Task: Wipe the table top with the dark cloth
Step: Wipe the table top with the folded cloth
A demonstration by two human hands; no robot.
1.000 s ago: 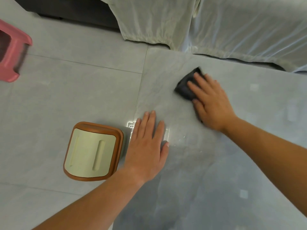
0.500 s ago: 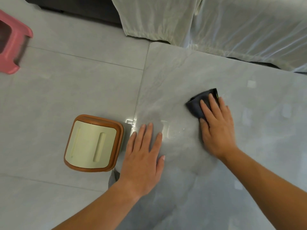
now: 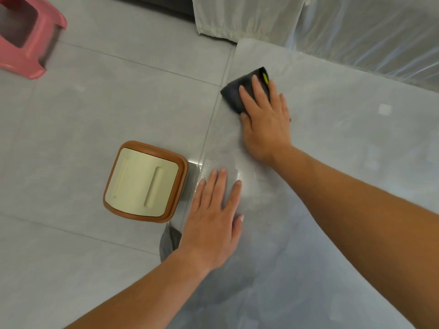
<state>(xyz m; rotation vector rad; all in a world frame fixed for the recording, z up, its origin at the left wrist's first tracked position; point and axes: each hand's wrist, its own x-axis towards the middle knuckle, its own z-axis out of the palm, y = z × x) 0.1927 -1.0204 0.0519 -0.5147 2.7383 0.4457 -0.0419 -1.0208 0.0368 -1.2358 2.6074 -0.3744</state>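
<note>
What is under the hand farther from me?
The dark cloth, pressed onto the table top by the right hand. The hand covers part of it, so how far it reaches underneath is hidden.

A glossy grey table top (image 3: 344, 148) bears a dark cloth (image 3: 232, 96) at its far left edge.
</note>
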